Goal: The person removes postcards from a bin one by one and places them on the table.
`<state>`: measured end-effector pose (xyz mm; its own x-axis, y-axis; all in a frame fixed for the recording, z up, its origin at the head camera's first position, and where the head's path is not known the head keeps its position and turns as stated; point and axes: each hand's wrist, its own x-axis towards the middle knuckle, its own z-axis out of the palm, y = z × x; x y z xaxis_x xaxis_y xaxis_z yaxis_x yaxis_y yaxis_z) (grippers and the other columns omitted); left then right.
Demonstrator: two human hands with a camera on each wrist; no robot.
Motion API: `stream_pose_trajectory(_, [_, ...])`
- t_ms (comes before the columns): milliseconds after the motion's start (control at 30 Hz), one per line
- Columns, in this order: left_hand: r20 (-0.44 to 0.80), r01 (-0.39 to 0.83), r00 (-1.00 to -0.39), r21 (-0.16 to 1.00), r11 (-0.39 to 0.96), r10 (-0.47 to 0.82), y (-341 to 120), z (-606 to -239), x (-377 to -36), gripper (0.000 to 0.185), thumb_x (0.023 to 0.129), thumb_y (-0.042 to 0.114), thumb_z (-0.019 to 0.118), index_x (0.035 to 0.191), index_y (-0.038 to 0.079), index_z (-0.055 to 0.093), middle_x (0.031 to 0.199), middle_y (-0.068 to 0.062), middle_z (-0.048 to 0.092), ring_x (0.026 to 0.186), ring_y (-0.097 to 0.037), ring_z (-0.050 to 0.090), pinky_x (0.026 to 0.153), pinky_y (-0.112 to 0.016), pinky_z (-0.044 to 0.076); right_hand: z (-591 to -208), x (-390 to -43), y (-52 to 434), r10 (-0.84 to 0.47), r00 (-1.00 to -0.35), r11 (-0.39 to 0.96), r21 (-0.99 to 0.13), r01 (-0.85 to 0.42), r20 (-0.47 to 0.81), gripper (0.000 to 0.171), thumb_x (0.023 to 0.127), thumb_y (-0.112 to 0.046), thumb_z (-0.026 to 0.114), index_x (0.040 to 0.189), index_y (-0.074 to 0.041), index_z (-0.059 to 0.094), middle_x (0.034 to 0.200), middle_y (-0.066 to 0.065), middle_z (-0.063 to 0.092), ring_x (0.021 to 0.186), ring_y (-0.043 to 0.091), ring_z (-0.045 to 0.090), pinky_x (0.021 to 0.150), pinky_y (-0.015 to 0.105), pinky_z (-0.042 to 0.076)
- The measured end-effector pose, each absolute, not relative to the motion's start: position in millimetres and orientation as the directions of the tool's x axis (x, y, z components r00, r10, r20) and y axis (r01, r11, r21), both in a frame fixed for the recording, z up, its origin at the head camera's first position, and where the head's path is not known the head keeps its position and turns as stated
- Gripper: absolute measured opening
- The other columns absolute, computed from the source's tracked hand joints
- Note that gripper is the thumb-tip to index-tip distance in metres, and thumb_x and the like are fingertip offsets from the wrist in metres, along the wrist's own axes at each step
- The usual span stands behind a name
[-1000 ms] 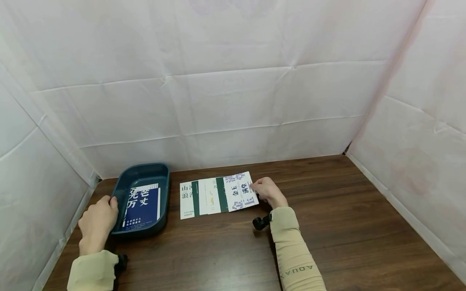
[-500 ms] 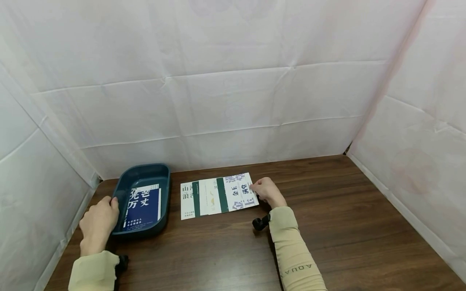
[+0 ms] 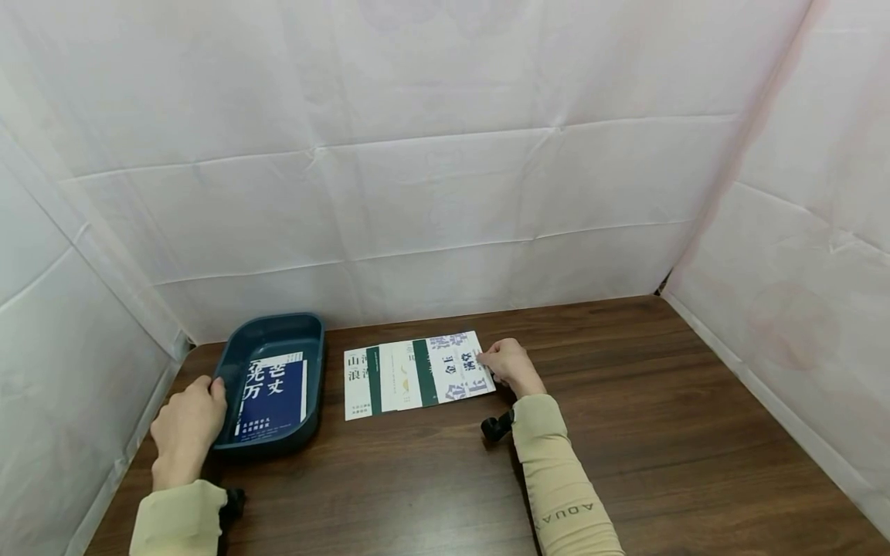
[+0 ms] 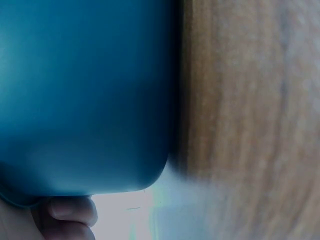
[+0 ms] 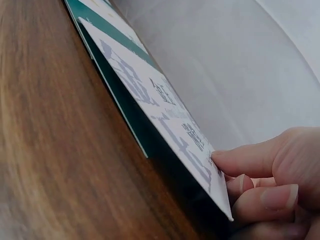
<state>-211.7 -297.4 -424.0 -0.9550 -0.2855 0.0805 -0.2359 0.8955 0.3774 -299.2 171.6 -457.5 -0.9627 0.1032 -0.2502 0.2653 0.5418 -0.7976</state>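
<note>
Overlapping cards lie in a row on the dark wooden table [image 3: 660, 432]. My right hand [image 3: 506, 364] pinches the right edge of the topmost one, a white card with purple characters [image 3: 459, 367] [image 5: 165, 117], and its edge is lifted off the green-striped card [image 3: 406, 374] [image 5: 107, 22] beneath. My left hand [image 3: 186, 421] grips the near left corner of a dark blue tray [image 3: 274, 328] [image 4: 85, 90]. A blue card with white characters [image 3: 273, 395] lies inside the tray.
White cloth walls [image 3: 431, 170] close in the table at the back and on both sides. A white card with black characters [image 3: 358, 382] is the leftmost of the row, just right of the tray.
Almost nothing has moved. The right hand has shifted a touch at the purple card's right edge; the left hand stays on the tray.
</note>
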Motion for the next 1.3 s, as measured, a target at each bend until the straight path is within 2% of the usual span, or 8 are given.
stream_pose_trajectory(300, [0.088,-0.233,-0.954,0.382,0.894,-0.286,-297.2,-423.7,-211.2,0.044,0.105,0.027,0.035,0.125,-0.009,0.051,0.115,-0.041,0.054,0.089,-0.058,0.056,0.067,-0.065,0.042,-456.6,-297.1,170.1,0.12,-0.964,0.531,-0.805,0.266,-0.239,0.02,0.092,-0.02,0.066,0.089,-0.003,0.057,0.055,0.002,0.049,0.044,0.011,0.043,0.041,0.025,0.035])
stream_pose_trajectory(667, [0.083,-0.233,-0.955,0.381,0.895,-0.284,-297.1,-422.6,-212.3,0.045,0.105,0.027,0.035,0.126,-0.01,0.05,0.115,-0.041,0.054,0.089,-0.057,0.056,0.068,-0.065,0.043,-450.1,-293.3,165.0,0.092,-0.968,0.527,-0.814,0.245,-0.232,0.025,0.094,-0.027,0.065,0.09,-0.005,0.054,0.054,0.002,0.044,0.043,0.012,0.038,0.04,0.024,0.03])
stream_pose_trajectory(967, [0.091,-0.231,-0.954,0.385,0.893,-0.286,-297.4,-423.9,-211.4,0.044,0.105,0.027,0.035,0.124,-0.009,0.051,0.113,-0.041,0.054,0.087,-0.058,0.056,0.066,-0.064,0.043,-430.8,-291.5,152.4,0.084,-0.981,0.539,-0.82,0.193,-0.176,0.026,0.097,-0.03,0.061,0.093,-0.005,0.054,0.057,0.001,0.041,0.04,0.01,0.032,0.039,0.025,0.029])
stream_pose_trajectory(1300, [0.089,-0.232,-0.954,0.381,0.895,-0.285,-298.1,-423.4,-212.0,0.044,0.105,0.027,0.035,0.124,-0.009,0.05,0.112,-0.041,0.055,0.086,-0.058,0.056,0.066,-0.065,0.043,-410.7,-275.6,115.1,-0.001,-0.997,0.58,-0.812,0.065,-0.08,0.024,0.095,-0.03,0.062,0.098,-0.007,0.058,0.075,0.009,0.058,0.051,0.014,0.049,0.047,0.027,0.04])
